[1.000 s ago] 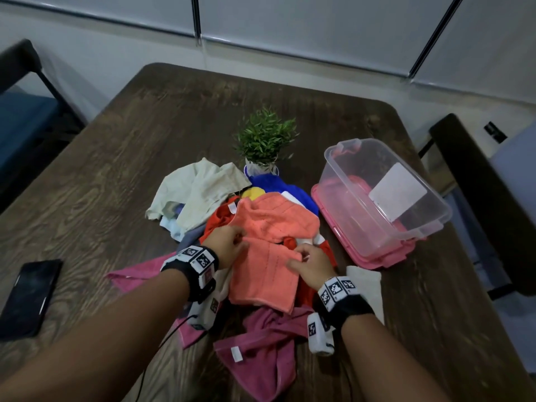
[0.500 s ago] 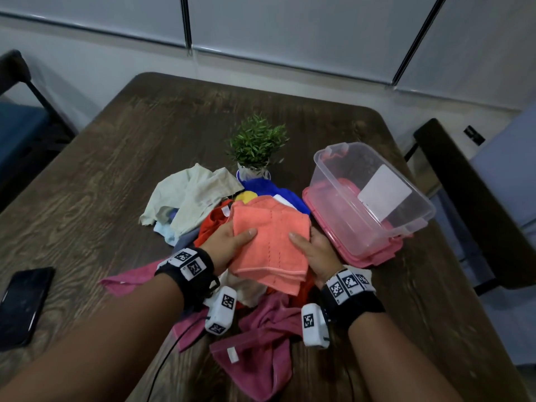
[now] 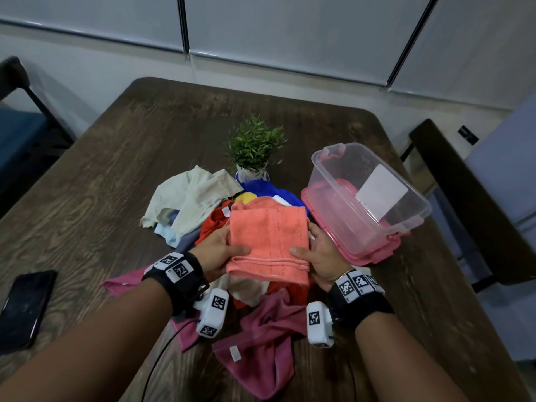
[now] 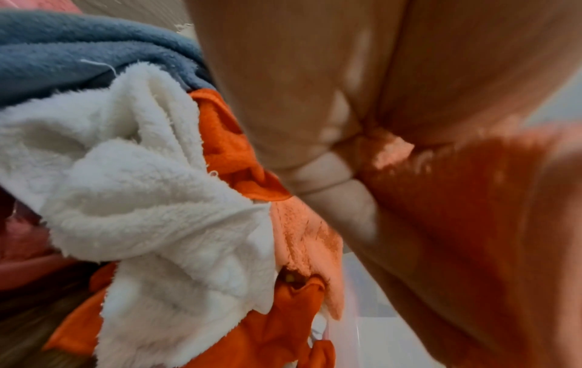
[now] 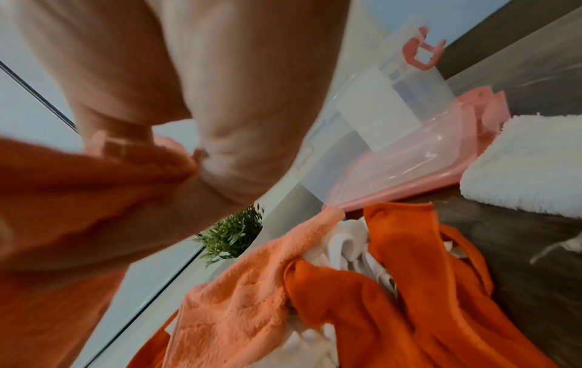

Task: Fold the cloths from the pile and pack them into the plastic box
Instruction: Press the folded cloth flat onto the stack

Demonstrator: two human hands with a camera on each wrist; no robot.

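Since the earlier frames you had lifted the salmon cloth [image 3: 268, 242] off the pile [image 3: 232, 227] and squared it into a folded pad; at lower centre of the frame your left hand [image 3: 216, 252] gripped its left edge, thumb on top, and your right hand [image 3: 320, 256] pinched its right edge the same way; below them the magenta cloth [image 3: 261, 343] lay loose on the table [image 3: 101, 184]; farther up, the cream cloth [image 3: 191, 195] and the blue cloth [image 3: 269, 191] waited unfolded beside the potted plant [image 3: 253, 149]; at right of centre stood the plastic box [image 3: 368, 198], open, on its pink lid; folding looked finished, so your next move called for carrying the pad rightward and laying it flat inside.
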